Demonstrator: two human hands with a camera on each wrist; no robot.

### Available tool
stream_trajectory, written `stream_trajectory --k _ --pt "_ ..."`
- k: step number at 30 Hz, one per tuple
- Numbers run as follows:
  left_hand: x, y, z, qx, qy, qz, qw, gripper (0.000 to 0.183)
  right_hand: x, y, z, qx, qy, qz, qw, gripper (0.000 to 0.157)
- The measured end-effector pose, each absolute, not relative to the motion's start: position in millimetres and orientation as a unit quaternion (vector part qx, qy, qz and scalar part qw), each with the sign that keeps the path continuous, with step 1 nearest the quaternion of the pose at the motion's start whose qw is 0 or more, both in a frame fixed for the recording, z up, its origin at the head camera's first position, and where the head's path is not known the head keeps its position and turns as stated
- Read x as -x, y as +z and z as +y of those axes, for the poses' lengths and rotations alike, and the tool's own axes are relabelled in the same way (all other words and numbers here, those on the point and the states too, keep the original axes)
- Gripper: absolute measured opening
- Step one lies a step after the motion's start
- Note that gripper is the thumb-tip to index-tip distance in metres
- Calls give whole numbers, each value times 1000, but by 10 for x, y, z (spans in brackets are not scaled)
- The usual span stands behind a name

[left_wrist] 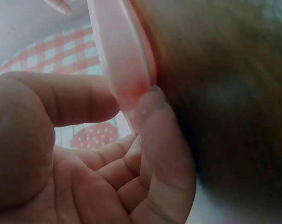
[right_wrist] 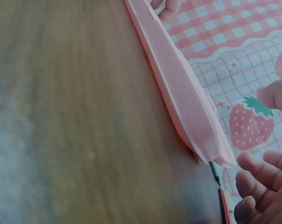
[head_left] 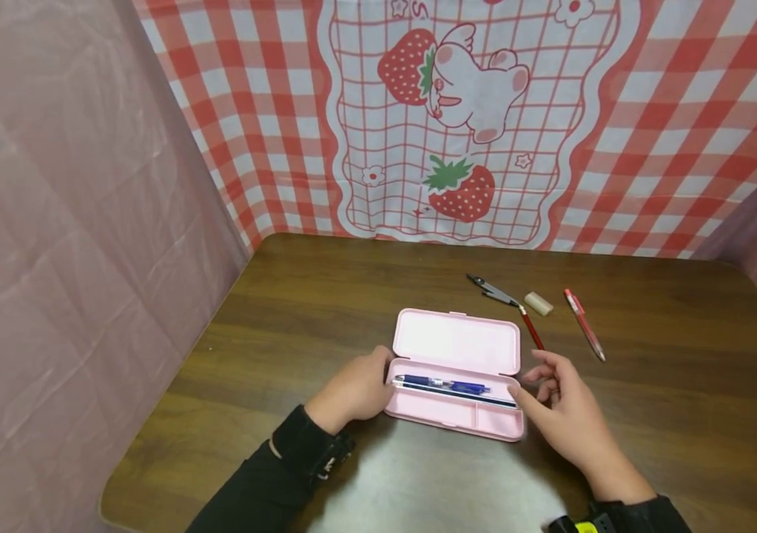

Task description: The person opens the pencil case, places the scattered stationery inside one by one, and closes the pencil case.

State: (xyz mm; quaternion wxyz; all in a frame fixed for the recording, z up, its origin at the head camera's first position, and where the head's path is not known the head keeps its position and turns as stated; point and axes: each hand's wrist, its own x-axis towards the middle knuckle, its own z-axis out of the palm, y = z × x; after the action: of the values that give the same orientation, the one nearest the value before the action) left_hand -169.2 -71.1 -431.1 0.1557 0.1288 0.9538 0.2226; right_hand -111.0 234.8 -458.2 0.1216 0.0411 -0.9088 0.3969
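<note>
An open pink pencil case (head_left: 431, 418) lies on the table with its lid (head_left: 458, 340) tipped back. Inside it are a blue pen (head_left: 441, 383) and a dark, slim stick-like item (head_left: 458, 394), side by side. My left hand (head_left: 358, 385) pinches the case's left end between thumb and fingers; the left wrist view shows the grip on the pink wall (left_wrist: 120, 51). At the right end hovers my right hand (head_left: 567, 414), its fingers loosely bent and thumb over the corner. In the right wrist view that hand (right_wrist: 267, 186) stands apart from the case and holds nothing.
Behind the case lie a grey compass (head_left: 494, 291), a dark red pencil-like stick (head_left: 532, 329), a whitish eraser (head_left: 539, 303) and a red pen (head_left: 584, 324). A checked strawberry cloth (head_left: 285, 111) hangs at the table's back edge. Pink fabric (head_left: 85, 222) covers the left side.
</note>
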Motion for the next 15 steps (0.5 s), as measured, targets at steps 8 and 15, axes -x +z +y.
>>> stream_trajectory --k 8,15 --pt "1692 -4364 -754 -141 236 948 160 37 1103 -4578 2376 -16 396 -910 122 57" --pt "1701 -4376 -798 -122 260 944 164 38 1118 -4535 2402 1 407 -906 114 54"
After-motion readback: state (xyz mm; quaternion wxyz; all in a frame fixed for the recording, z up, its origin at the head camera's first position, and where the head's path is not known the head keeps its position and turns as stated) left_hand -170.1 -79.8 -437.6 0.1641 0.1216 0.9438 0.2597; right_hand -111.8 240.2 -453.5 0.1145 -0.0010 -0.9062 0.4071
